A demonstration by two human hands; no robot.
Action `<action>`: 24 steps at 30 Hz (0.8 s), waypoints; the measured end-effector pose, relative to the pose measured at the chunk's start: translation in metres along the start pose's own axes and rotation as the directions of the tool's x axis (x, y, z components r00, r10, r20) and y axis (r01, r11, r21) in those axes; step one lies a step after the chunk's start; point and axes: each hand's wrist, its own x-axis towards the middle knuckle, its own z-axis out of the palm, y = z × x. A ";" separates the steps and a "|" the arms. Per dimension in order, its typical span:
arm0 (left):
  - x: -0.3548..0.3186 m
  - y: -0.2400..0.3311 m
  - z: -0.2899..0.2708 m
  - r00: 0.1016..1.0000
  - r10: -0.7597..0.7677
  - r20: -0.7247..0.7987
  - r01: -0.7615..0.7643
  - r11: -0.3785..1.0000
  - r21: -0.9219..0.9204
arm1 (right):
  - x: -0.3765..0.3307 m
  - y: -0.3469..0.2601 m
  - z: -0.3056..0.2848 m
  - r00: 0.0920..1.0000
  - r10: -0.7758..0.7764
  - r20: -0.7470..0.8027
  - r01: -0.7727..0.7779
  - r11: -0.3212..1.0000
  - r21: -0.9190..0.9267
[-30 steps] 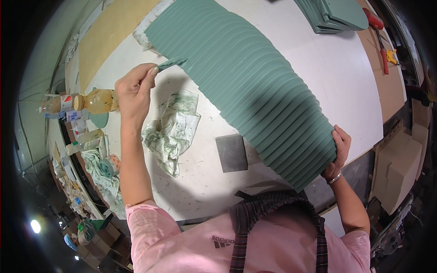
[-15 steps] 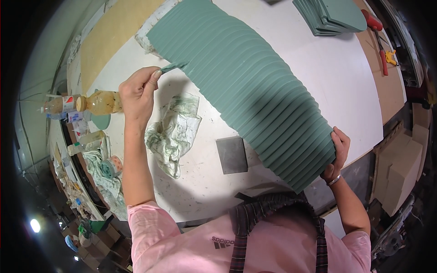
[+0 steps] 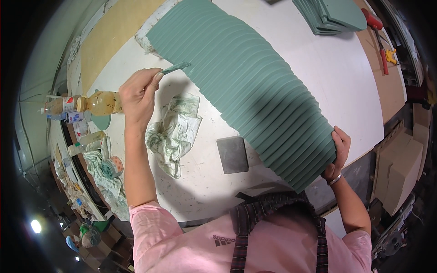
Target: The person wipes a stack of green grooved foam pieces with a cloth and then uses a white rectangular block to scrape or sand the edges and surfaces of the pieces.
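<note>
A long fanned row of overlapping green panels (image 3: 255, 77) with rounded edges runs from the far left toward me on the white table. My left hand (image 3: 139, 93) pinches a thin green-coated brush (image 3: 176, 68). Its tip is at the row's left edge, near the far end; whether it touches cannot be told. At the near right end, my right hand (image 3: 337, 152) is curled round the panels' edge, with part of the fingers hidden. Below my left hand lies a crumpled green-stained white cloth (image 3: 175, 136). A dark grey square block (image 3: 232, 155) sits beside the row.
Another stack of green panels (image 3: 332, 18) stands at the far right, near a red-headed mallet (image 3: 372, 20) and a yellow clamp (image 3: 390, 57). To the left are a bottle of yellowish liquid (image 3: 104, 103), more bottles and a green-smeared tub (image 3: 111, 167). Cardboard boxes (image 3: 400, 168) stand at the right.
The brush tip has shifted slightly right and straightened along the panels' left edge. My left hand has barely moved. My right hand stays on the near end of the row.
</note>
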 end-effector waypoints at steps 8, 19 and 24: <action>-0.005 -0.003 -0.003 0.995 -0.103 -0.006 0.102 0.990 -0.094 | -0.002 0.003 0.001 1.000 -0.009 -0.003 0.009 1.000 0.011; -0.008 -0.001 0.002 0.990 -0.140 0.005 0.140 0.988 -0.072 | -0.001 0.002 0.001 1.000 -0.003 -0.007 0.003 1.000 -0.008; -0.011 0.000 -0.002 0.987 -0.159 -0.007 0.157 0.980 -0.121 | -0.003 0.003 0.002 1.000 -0.002 -0.013 0.002 1.000 -0.002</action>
